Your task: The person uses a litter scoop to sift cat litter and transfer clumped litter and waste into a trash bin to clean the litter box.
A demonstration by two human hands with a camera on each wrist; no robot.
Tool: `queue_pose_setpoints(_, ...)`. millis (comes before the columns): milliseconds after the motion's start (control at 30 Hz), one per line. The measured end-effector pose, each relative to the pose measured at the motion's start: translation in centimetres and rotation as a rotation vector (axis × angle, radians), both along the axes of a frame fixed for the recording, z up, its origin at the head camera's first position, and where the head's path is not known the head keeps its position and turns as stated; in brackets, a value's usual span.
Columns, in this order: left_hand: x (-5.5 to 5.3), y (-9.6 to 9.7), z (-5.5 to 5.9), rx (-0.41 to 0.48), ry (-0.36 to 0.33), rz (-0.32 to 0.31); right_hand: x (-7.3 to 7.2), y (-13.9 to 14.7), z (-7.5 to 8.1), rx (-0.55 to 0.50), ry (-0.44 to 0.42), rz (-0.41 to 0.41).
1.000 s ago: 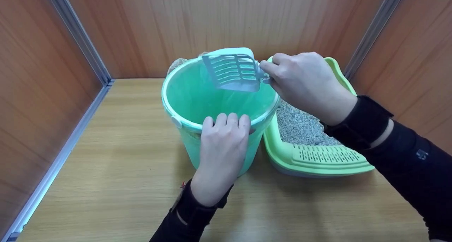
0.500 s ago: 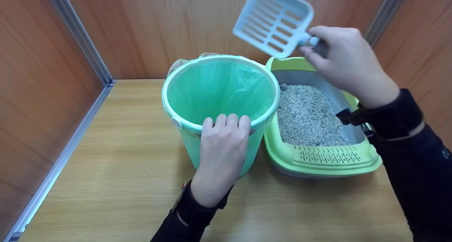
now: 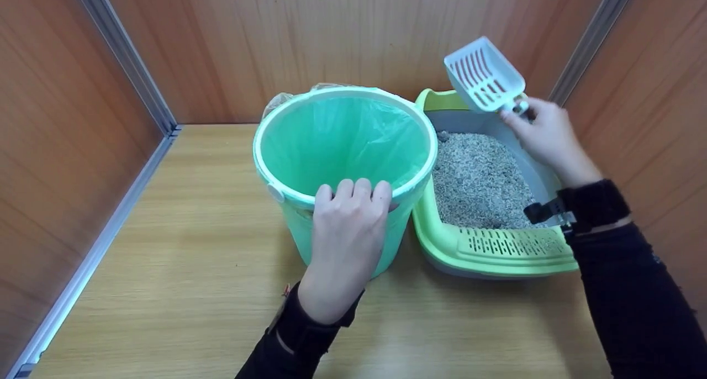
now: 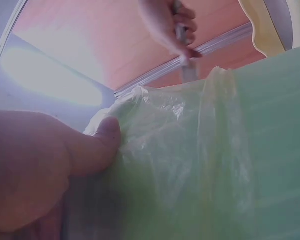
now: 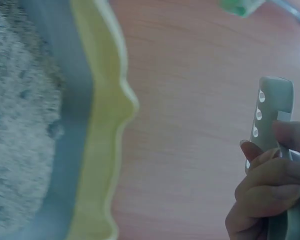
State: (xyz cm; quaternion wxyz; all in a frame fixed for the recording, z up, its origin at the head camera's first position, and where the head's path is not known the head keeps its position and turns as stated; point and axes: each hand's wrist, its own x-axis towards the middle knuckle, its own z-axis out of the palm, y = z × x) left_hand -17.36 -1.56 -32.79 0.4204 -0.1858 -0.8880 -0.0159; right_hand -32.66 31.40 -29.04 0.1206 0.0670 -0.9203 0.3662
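Note:
A light blue slotted litter scoop (image 3: 486,75) is held by its handle in my right hand (image 3: 544,138), raised above the back of the litter box (image 3: 513,252). No clumps show in its basket. The box has a green rim, and grey litter (image 3: 480,180) lies inside. My left hand (image 3: 351,219) grips the near rim of the mint-green trash bin (image 3: 293,219), fingers over the edge. In the left wrist view the thumb (image 4: 107,137) presses the clear bag (image 4: 160,135) against the bin's outside. The bin's bottom is hidden.
Bin and litter box stand side by side on a wooden surface (image 3: 182,246). A wood-grain panel (image 3: 331,31) rises behind them, with side panels left and right, joined by metal strips (image 3: 135,53). Bunched bag plastic (image 3: 276,101) hangs at the bin's back left.
My right hand has carried the scoop from over the bin, up and right, then lower above the back of the litter box, and turned it. My left hand has stayed on the bin rim.

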Motion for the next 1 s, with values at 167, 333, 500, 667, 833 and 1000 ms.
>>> queue_pose_setpoints(167, -0.1, 0.0, 0.0, 0.032, 0.0, -0.004, -1.4, 0.8, -4.0, -0.094, -0.116, 0.0)
queue_pose_setpoints(333, -0.4, -0.1, -0.2, 0.045, 0.014, 0.002, -2.5, 1.6, -6.6, -0.249, -0.211, 0.0)
queue_pose_setpoints(500, -1.0, -0.9, -0.2, 0.048, 0.006, 0.007, -3.4, 2.3, -8.4, -0.33, -0.253, 0.015)
queue_pose_setpoints(667, -1.8, -1.9, -0.1, 0.049, -0.013, 0.012, -4.3, 2.9, -9.7, -0.432, -0.284, 0.04)
queue_pose_setpoints(833, -2.4, -2.7, 0.1, 0.047, -0.03, 0.024, -5.0, 3.5, -10.3, -0.51, -0.301, 0.022)
queue_pose_setpoints(1000, -2.9, -3.5, 0.1, 0.057, -0.054, 0.018, -5.0, 4.3, -10.7, -0.595, -0.318, -0.014)
